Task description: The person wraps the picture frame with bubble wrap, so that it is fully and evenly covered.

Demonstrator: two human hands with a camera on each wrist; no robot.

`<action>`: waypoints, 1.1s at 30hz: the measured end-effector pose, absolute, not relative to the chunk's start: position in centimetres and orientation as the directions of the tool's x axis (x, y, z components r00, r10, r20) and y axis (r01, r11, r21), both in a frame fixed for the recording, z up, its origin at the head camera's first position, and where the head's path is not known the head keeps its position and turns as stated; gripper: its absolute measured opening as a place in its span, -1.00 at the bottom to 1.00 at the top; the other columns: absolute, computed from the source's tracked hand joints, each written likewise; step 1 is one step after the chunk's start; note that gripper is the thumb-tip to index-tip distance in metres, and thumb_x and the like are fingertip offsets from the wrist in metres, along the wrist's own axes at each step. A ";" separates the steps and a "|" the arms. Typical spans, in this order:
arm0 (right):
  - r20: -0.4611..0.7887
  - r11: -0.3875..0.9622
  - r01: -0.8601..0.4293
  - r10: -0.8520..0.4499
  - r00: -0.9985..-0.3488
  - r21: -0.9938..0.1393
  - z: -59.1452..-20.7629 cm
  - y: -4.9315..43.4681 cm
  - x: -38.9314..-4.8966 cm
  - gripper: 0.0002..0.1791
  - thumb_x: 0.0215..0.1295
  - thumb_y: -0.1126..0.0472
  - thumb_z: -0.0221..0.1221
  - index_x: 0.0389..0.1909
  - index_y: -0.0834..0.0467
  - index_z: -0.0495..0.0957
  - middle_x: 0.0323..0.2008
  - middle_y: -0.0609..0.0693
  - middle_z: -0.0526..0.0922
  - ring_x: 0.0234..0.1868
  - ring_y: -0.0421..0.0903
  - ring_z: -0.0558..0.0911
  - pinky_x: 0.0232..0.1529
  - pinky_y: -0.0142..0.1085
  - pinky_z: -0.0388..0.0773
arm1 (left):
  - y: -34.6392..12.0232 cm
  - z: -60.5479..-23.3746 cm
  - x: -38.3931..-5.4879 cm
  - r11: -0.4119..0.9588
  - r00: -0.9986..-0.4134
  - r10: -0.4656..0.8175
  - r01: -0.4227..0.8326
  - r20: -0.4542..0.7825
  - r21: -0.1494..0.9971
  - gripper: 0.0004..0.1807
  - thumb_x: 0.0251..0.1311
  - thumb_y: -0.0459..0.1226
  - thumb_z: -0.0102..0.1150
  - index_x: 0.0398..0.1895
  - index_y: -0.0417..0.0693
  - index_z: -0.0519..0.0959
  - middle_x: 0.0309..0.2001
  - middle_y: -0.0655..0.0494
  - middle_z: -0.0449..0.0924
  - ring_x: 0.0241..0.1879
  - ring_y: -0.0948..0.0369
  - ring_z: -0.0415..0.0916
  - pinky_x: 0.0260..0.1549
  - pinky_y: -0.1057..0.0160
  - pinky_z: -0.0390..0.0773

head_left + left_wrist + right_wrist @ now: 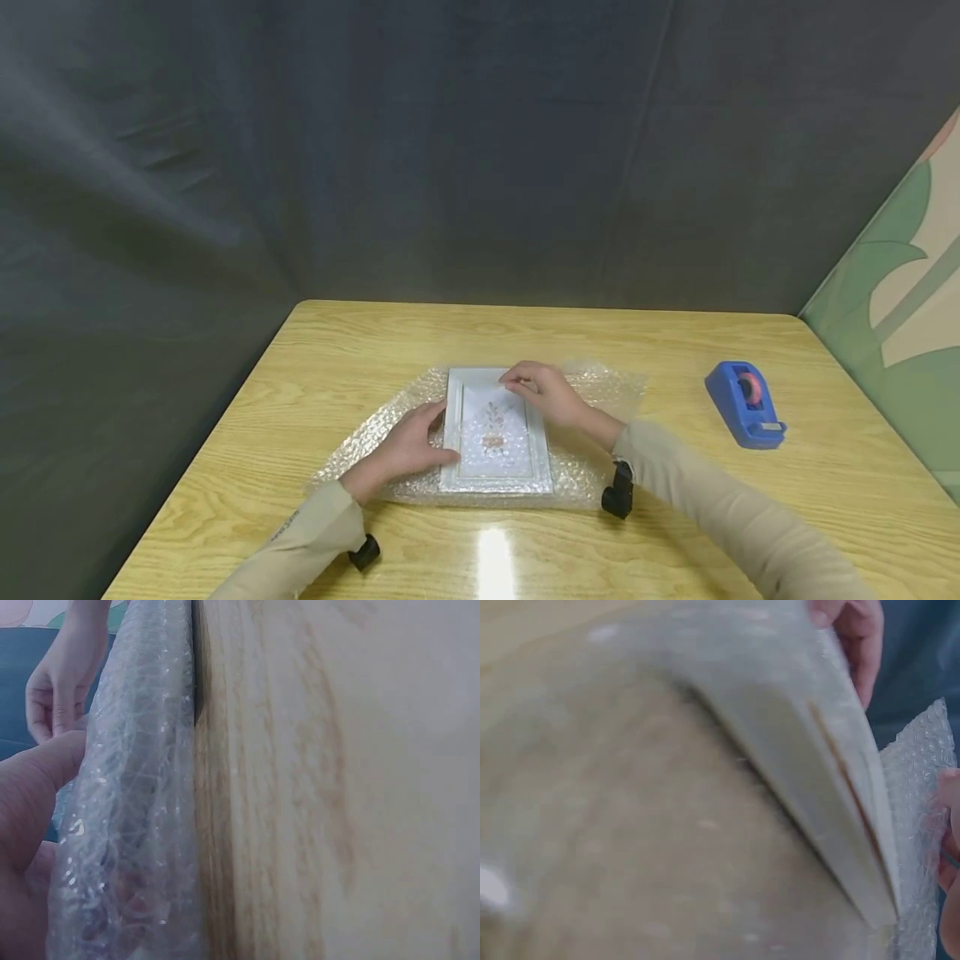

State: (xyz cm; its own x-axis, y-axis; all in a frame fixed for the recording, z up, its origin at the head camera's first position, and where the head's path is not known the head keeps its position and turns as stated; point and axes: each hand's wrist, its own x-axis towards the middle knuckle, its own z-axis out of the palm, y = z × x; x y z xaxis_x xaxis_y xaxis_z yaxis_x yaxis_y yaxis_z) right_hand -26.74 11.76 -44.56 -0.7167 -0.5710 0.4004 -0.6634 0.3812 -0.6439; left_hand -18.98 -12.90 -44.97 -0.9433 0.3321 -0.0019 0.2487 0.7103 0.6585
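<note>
A white picture frame point(542, 454) with a small floral picture lies face up on a sheet of bubble wrap point(607, 392), and some of the clear wrap covers its face. My left hand point(412, 442) holds the left side of the frame through the wrap, thumb over its front border. The left wrist view shows the wrapped edge point(142, 787) close beside that thumb. Near the frame's top right corner, my right hand point(551, 393) pinches the bubble wrap between thumb and fingers. In the right wrist view, wrap point(922, 750) rises beside the right fingers point(951, 795).
A blue tape dispenser point(742, 408) with a pink roll stands on the right of the wooden table point(360, 342). A dark curtain point(465, 150) hangs behind the table, and a patterned panel point(907, 300) borders its right side.
</note>
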 end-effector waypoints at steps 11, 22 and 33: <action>0.400 0.425 -0.701 -0.601 -0.692 -0.572 -47.0 11.9 -26.1 -0.88 0.16 0.33 0.16 -0.29 0.21 0.63 -0.32 -0.01 0.66 -0.27 -0.14 0.60 -0.16 -0.34 0.56 | -13.0 -45.0 -19.0 0.725 -0.950 0.309 0.208 -0.041 0.656 0.04 -0.23 -0.05 0.39 0.36 -0.16 0.10 0.22 -0.14 0.29 0.07 -0.02 0.37 0.07 0.01 0.39; 0.386 0.418 -0.795 -0.712 -0.587 -0.439 -46.9 12.4 -25.6 -0.76 0.16 0.21 0.18 -0.16 0.20 0.59 -0.19 -0.01 0.62 -0.21 -0.15 0.55 -0.09 -0.27 0.53 | -12.9 -45.0 -18.9 0.743 -0.955 0.290 0.185 -0.061 0.644 0.05 -0.24 -0.02 0.39 0.36 -0.13 0.10 0.26 -0.12 0.23 0.16 -0.05 0.27 0.14 -0.05 0.29; 0.250 0.463 -0.797 -0.780 -0.574 -0.389 -46.1 13.0 -23.3 -0.14 -0.03 -0.20 0.24 0.13 0.39 0.36 0.14 0.25 0.40 0.15 0.12 0.39 0.18 -0.05 0.31 | -12.9 -44.9 -18.9 0.756 -0.956 0.286 0.182 -0.066 0.629 0.05 -0.25 -0.03 0.39 0.36 -0.13 0.10 0.26 -0.15 0.23 0.15 -0.05 0.29 0.13 -0.06 0.30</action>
